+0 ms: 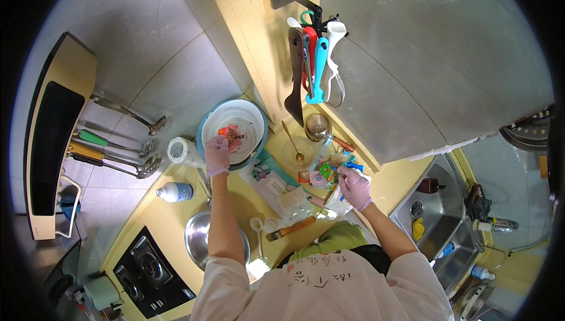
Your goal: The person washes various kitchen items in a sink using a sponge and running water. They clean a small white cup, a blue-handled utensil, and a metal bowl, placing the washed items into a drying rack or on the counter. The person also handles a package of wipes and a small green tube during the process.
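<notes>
My left hand (217, 156), in a thin pink glove, reaches over the near left rim of a white colander (211, 122). Its fingers are at the edge of a red and clear plastic packet (232, 137), which appears gripped. The colander sits in a blue basin (260, 146). My right hand (355, 188), gloved alike, has bent fingers beside a green packet (328, 173) among small colourful packets. Whether it pinches that packet is unclear. A white box or packet (339, 201) lies partly under this hand. Left of the packets stands a clear bowl (289, 157) with a golden spoon (299, 156).
A wood-handled brush (291, 229), white spoon (257, 228) and metal pan (198, 237) lie close to me. A white bottle (176, 192) and paper roll (177, 150) stand left, above a gas hob (152, 268). Utensils (318, 69) hang overhead; a sink (423, 224) is right.
</notes>
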{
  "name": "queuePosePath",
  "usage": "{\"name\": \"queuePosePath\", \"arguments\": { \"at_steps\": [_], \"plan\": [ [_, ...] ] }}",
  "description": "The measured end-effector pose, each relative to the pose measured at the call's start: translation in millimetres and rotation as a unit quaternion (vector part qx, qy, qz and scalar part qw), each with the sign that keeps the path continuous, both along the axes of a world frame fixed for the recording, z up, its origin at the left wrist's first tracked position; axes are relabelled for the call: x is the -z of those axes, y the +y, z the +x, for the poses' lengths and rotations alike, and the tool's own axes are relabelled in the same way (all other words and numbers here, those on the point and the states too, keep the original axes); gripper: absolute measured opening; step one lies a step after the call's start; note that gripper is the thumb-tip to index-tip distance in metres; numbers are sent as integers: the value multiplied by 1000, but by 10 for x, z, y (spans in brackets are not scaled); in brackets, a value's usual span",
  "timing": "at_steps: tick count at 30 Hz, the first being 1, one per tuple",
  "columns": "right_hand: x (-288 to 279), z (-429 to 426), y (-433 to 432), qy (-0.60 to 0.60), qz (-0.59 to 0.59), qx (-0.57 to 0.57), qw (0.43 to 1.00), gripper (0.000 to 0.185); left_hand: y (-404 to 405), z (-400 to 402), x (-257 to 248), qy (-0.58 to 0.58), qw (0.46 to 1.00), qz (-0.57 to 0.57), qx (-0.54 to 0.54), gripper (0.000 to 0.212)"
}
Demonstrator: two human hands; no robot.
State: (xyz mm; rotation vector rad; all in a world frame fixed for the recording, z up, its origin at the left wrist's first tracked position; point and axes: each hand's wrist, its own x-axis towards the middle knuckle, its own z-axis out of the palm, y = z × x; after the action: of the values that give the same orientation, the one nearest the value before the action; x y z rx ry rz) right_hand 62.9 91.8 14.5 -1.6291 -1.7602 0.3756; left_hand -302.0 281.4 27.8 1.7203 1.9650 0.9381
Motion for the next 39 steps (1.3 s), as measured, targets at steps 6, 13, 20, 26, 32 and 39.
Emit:
{"name": "queuePosePath", "arguments": {
  "at_steps": [6, 13, 20, 26, 32, 39],
  "plan": [
    [-157, -64, 27, -110, -53, 2, 992, 48, -89, 453, -170, -85, 992, 68, 66, 18],
    [-34, -96, 106, -187, -89, 5, 978, 31, -1109, 1400, -180, -201, 958, -13, 204, 20],
    [-401, -347, 15, 133, -132, -117, 975, 26, -1449, 1513, -349, -434, 810, -350, 181, 17],
    [-205, -73, 46, 13, -202, -25, 979, 24, -691, 801, -502, -446, 893, -66, -8, 19],
    [-36, -240, 98, -208, -46, -83, 973, 21, -347, 535, -722, -330, 944, 2, -4, 42],
    [-60, -321, 85, 159, -144, -7, 977, 18, -1188, 1025, -153, -544, 799, -220, 128, 32]
  ]
}}
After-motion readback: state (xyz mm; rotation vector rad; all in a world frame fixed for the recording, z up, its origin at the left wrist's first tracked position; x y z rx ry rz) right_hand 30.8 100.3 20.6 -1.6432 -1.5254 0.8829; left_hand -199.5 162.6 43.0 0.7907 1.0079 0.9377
